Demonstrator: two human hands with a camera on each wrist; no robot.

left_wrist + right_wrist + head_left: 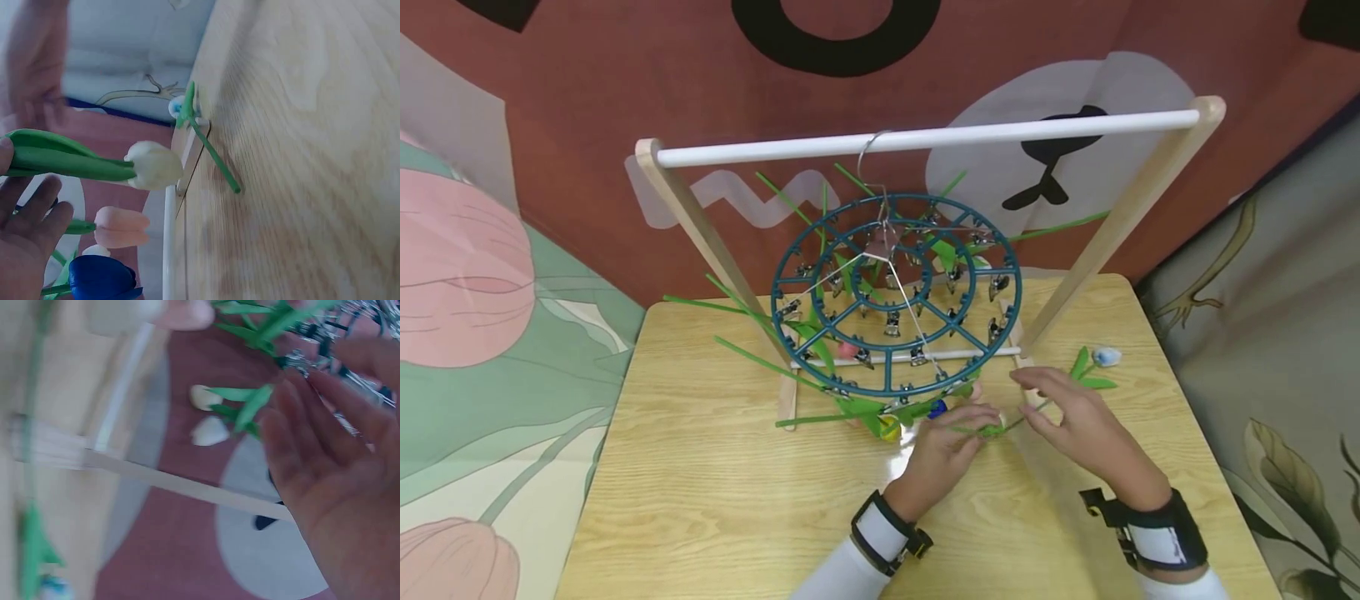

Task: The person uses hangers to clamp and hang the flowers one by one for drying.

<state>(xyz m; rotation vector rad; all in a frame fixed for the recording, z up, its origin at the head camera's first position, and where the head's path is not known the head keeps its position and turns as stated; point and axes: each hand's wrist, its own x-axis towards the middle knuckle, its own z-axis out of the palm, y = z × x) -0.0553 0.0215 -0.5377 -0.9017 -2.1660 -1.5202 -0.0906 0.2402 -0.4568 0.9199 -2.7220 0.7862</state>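
My left hand (pixel 942 452) pinches an artificial white tulip (pixel 155 165) by its green leaves and stem, below the front rim of a round teal hanger (pixel 887 377) fitted with metal clips. To the right, my right hand (pixel 1078 425) is over the table with fingers spread loosely and nothing in its grasp. In the right wrist view its fingers (pixel 300 437) overlap the clips. On the table beyond it lies a light-blue tulip (pixel 1107 357), its stem running under the right hand. A dark-blue tulip (pixel 103 278) and a pink tulip (pixel 122 226) hang near my left hand.
The hanger hangs by a hook from the white bar (pixel 925 142) of a wooden stand (pixel 1120 217) on the table (pixel 700 500). More tulips, including a yellow one (pixel 890 428), hang from its clips with stems sticking outward. Printed fabric (pixel 587 67) stands behind.
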